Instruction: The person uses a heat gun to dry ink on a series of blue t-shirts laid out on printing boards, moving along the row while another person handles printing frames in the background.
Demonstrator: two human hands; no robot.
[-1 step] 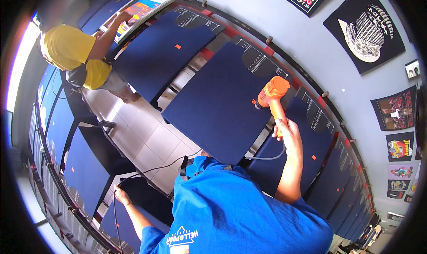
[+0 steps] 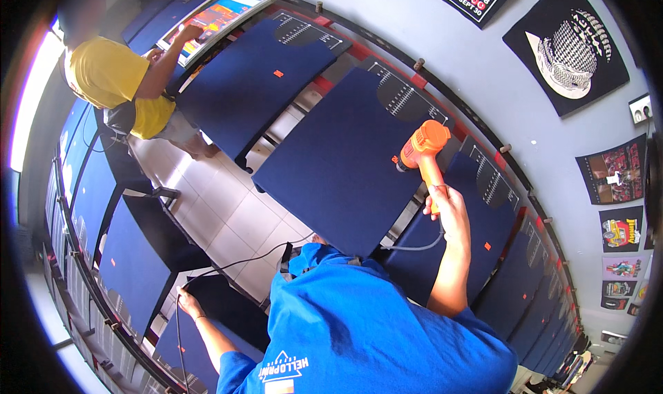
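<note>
My right hand is wrapped round the handle of an orange heat gun. Its nozzle points left, over a dark navy garment spread flat on a board, close to a small orange mark on the cloth. A grey cord hangs from the handle and curves back toward my body. Out to the left, my left hand is closed on a thin black cable, which runs across toward my waist and also drops below the hand.
Beside this board lie another navy garment and, under my right arm, a further one. A black rail curves along the wall. At the upper left, a person in yellow works at a framed screen. More boards stand behind the tiled aisle.
The other person's hand has shifted slightly down and left over the framed screen. My hands and the heat gun look the same.
</note>
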